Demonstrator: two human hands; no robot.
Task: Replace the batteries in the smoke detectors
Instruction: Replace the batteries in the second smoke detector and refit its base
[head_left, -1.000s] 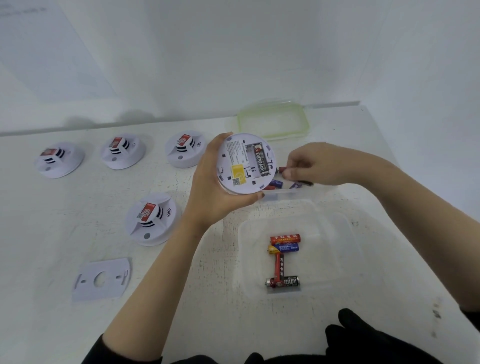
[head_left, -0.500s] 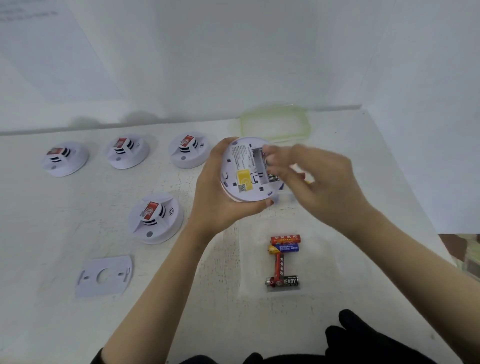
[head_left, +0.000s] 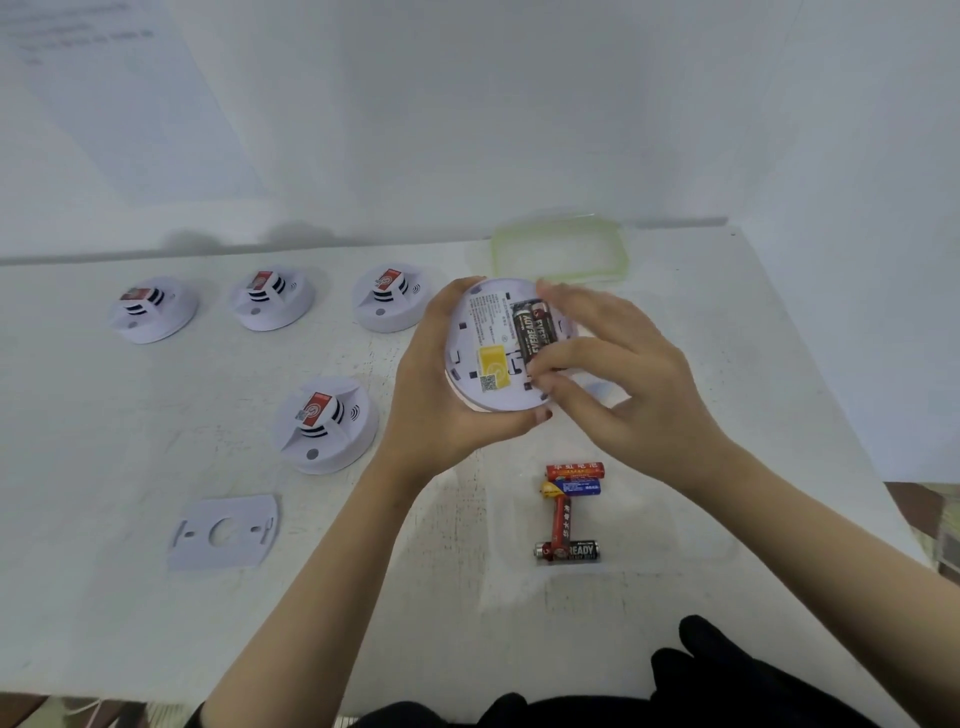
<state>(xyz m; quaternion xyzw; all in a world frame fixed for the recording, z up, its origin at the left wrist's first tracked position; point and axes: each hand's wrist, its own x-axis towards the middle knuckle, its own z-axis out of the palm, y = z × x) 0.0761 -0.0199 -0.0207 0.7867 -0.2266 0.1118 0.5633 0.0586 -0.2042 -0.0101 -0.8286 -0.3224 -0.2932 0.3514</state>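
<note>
My left hand (head_left: 441, 395) grips a white smoke detector (head_left: 483, 332) from the left, its back turned up. Two black batteries (head_left: 531, 332) lie side by side in its open compartment. My right hand (head_left: 628, 384) reaches over the detector's right side, index finger at the top end and thumb at the bottom end of the right-hand battery, pinching it in place. Its fingers hide part of that battery. Below, several loose batteries (head_left: 571, 512) in red, blue and black lie in a clear plastic box (head_left: 649, 571).
Four more white detectors sit face up on the white table: three in a row at the back left (head_left: 153, 309) (head_left: 272, 299) (head_left: 389, 299) and one nearer (head_left: 324, 426). A flat mounting plate (head_left: 223, 532) lies front left. A green-rimmed lid (head_left: 558, 249) is behind. Dark cloth (head_left: 727, 675) is at the front edge.
My right hand came from the clear box with a battery to the detector. The compartment held one black battery and now holds two. The left hand kept its grip.
</note>
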